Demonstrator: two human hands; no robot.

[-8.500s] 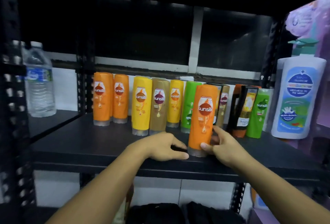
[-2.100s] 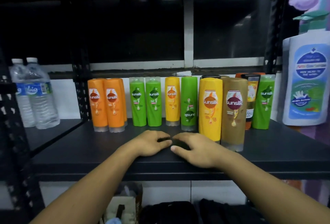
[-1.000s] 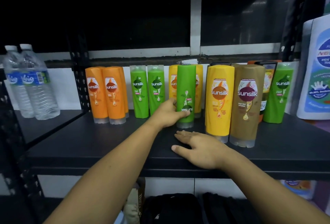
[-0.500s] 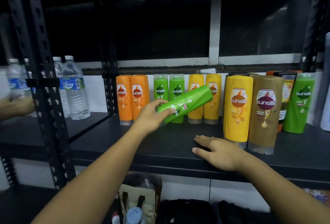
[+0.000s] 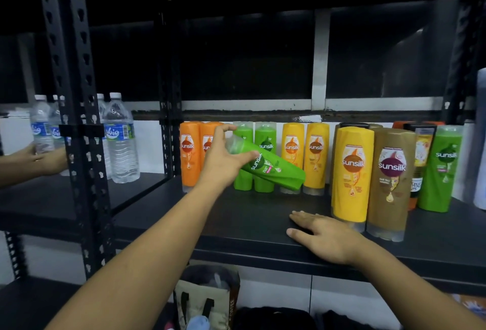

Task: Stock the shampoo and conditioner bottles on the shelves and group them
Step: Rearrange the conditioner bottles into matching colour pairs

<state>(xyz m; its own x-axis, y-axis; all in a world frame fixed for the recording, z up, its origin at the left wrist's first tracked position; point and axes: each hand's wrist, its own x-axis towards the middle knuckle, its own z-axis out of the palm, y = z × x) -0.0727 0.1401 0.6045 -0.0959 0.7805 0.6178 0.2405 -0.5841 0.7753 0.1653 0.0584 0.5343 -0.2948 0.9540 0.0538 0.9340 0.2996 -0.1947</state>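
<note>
Two hands are out. Nearest, my right hand (image 5: 326,235) lies flat on the shelf (image 5: 236,219) near its front edge, fingers straight, holding nothing. Farther in, my left hand (image 5: 223,164) clamps thumb and fingers round the cap end of a green bottle (image 5: 273,172), held in the air and slanting down to the right. Just behind stand two green bottles (image 5: 266,132); I'd tip it upright beside them.
</note>
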